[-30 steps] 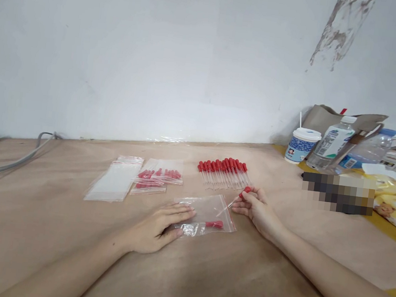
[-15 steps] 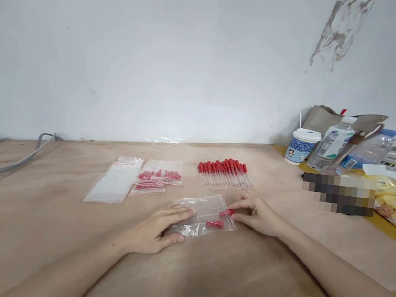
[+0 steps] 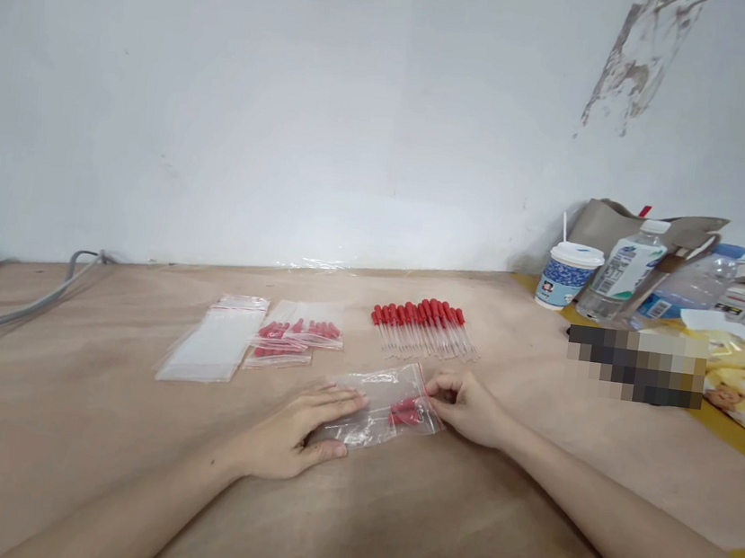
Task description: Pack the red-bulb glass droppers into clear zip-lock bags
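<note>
Tabletop [image 3: 348,529], bag [image 3: 378,390] partly under left hand [image 3: 296,431]

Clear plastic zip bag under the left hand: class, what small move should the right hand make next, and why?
Probably the right hand should ease back from the mouth of the clear plastic zip bag, with the left hand steadying it: red bulbs show inside, close to that mouth. Whether the right fingers grip one is unclear.

Loose red-bulb droppers [image 3: 423,315]: over ten. Bags [image 3: 368,425] holding droppers: at least three. Bottles [image 3: 627,267]: two. Cup [image 3: 569,274]: one.
</note>
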Demonstrator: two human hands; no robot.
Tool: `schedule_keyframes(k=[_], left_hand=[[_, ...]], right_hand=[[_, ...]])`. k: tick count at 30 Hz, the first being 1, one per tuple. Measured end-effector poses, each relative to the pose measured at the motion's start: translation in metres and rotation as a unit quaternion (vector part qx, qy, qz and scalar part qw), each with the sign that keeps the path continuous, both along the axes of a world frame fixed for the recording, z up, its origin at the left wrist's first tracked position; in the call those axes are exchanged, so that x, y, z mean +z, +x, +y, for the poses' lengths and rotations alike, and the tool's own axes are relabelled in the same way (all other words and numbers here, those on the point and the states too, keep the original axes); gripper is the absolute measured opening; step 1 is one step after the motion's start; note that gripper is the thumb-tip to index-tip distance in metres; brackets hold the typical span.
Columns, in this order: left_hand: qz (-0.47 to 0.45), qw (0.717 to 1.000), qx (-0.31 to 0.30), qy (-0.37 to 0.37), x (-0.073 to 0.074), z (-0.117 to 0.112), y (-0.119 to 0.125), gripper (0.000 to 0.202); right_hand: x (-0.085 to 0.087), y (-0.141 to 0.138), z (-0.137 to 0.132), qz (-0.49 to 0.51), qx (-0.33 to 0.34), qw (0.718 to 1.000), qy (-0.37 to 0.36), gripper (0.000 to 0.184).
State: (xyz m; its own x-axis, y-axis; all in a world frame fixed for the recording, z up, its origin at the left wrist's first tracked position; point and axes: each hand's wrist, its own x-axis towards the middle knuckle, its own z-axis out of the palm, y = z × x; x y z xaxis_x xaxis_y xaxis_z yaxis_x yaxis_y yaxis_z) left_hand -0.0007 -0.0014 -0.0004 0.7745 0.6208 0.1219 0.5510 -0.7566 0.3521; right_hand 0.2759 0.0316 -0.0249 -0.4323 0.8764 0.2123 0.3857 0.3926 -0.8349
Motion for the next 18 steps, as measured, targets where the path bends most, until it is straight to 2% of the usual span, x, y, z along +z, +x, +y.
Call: schedule_keyframes(k=[3, 5, 8, 10, 12, 15, 18], left_hand=[[-0.005, 1.0, -0.004, 0.0, -0.002, 0.001, 0.0, 0.049], [-0.009, 1.0, -0.007, 0.002, -0.003, 0.001, 0.0, 0.047], [-0.003, 1.0, -0.005, 0.001, -0.002, 0.001, 0.0, 0.044], [0.01, 1.0, -0.001, -0.004, 0.0, 0.001, 0.001, 0.041], [0.023, 1.0, 0.004, -0.008, 0.002, 0.001, 0.001, 0.039], [0.028, 1.0, 0.003, -0.005, 0.002, 0.001, 0.001, 0.038], [0.022, 1.0, -0.004, 0.004, 0.0, 0.001, 0.001, 0.039]], right_hand=[[0.004, 0.0, -0.003, -0.028, 0.025, 0.998, 0.053, 0.022], [0.003, 0.003, 0.0, -0.027, 0.008, 0.999, 0.039, 0.022], [0.002, 0.01, 0.01, -0.038, -0.083, 0.995, 0.035, 0.024], [0.004, 0.011, 0.021, -0.08, -0.154, 0.982, 0.075, 0.023], [0.01, 0.008, 0.034, -0.131, -0.198, 0.964, 0.12, 0.02], [0.023, -0.01, 0.054, -0.186, -0.244, 0.938, 0.159, 0.018], [0.033, -0.038, 0.072, -0.245, -0.284, 0.914, 0.157, 0.022]])
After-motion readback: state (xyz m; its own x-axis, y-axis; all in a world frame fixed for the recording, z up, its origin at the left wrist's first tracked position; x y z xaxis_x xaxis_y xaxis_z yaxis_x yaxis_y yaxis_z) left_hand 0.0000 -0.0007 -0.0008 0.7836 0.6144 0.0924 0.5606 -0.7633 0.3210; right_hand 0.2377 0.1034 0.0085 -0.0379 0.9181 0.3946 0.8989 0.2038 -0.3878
